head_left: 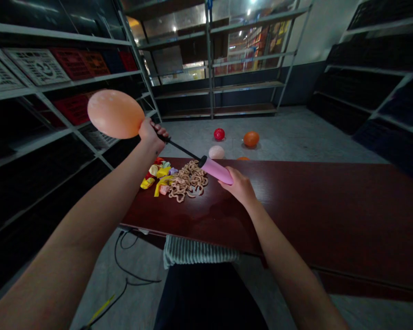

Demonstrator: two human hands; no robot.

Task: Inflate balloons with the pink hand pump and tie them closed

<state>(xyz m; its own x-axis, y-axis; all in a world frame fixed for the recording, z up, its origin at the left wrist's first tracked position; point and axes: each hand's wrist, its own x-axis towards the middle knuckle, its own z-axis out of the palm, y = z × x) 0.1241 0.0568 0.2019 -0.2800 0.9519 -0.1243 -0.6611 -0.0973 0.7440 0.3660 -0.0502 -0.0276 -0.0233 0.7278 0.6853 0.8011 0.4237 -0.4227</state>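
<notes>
My left hand [153, 133] is closed around the black end of a hand balloon pump, at the neck of a peach balloon [115, 113]. The balloon is inflated and sticks out to the left of the hand. My right hand [239, 185] grips the pump's pink barrel [217, 171] by its lower right end. A thin black rod [184, 150] shows between the barrel and my left hand, so the pump is drawn out. How the balloon's neck sits on the pump is hidden by my fingers. Below the pump lies a heap of tan, curled, deflated long balloons [187, 181].
Uninflated coloured balloons [160, 176] lie left of the tan heap on the dark red table [313, 206]. Beyond it, a red balloon [219, 134], an orange balloon [251, 139] and a pale balloon [216, 152] are on the floor. Shelves [209, 87] stand around; black cables [127, 279] lie lower left.
</notes>
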